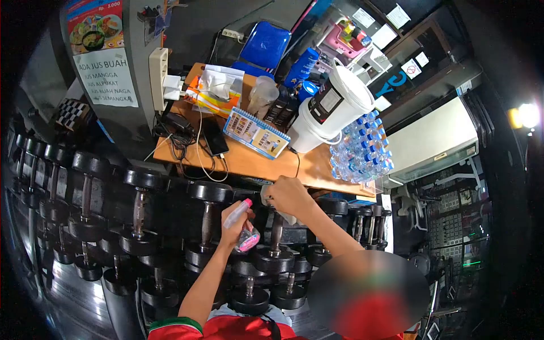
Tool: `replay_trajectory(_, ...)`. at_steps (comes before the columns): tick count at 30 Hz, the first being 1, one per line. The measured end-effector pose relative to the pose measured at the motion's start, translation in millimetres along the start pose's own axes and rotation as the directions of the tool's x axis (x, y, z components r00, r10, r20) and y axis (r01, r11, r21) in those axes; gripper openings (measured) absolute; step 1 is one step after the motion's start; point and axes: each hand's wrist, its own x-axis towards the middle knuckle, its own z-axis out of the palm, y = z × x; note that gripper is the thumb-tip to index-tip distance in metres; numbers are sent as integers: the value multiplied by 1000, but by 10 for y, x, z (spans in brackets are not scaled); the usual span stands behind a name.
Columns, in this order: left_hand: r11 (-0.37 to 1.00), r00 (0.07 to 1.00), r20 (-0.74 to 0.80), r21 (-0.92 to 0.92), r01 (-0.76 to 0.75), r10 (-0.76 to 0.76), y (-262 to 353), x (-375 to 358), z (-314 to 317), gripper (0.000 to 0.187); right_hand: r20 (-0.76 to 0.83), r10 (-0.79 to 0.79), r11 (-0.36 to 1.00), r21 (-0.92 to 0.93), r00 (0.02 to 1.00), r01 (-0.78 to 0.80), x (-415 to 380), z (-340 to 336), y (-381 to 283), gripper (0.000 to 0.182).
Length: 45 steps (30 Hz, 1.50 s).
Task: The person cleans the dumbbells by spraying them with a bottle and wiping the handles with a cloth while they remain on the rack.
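Observation:
My left hand (234,225) is closed around a clear spray bottle (247,241) with a pink nozzle and a pink label, held tilted in front of the dumbbell rack. My right hand (288,195) presses a pale cloth (288,217) against the upper end of a black dumbbell (275,249). Its fingers are curled over the cloth, and most of that dumbbell head is covered by hand and cloth. To the left of the bottle is another black dumbbell (209,218) with a worn metal handle.
Rows of dumbbells (139,209) run to both sides. Behind the rack a wooden table (190,160) carries a desk calendar (256,133), a phone (214,136), cables, white buckets (340,93) and packed water bottles (361,148). A blue chair (265,45) stands beyond.

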Motion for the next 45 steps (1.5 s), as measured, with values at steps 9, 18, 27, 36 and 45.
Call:
replay_trajectory(9, 999, 998, -59, -44, -27, 24, -24, 23, -9, 19, 112, 6, 980, -199, 994, 17, 711, 549, -424, 8)
replay_trajectory(18, 993, 1000, 5, 121, -1, 1, 54, 27, -20, 15, 35, -86, 953, 296, 996, 72, 202, 177, 361, 21)
replay_trajectory(27, 958, 950, 138, 99, 270, -282, 132, 388, 129, 18, 131, 121, 496, 851, 984, -174, -488, 322, 1223, 25)
replay_trajectory(36, 927, 920, 122, 92, 363, -372, 31, 520, 171, 15, 9, 126, 507, 859, 992, -73, -165, 982, 1378, 29)
replay_trajectory(45, 908, 907, 50, 52, 416, -419, -30, 501, 177, 20, 91, -37, 477, 877, 995, -63, 411, 1228, 1331, 25)
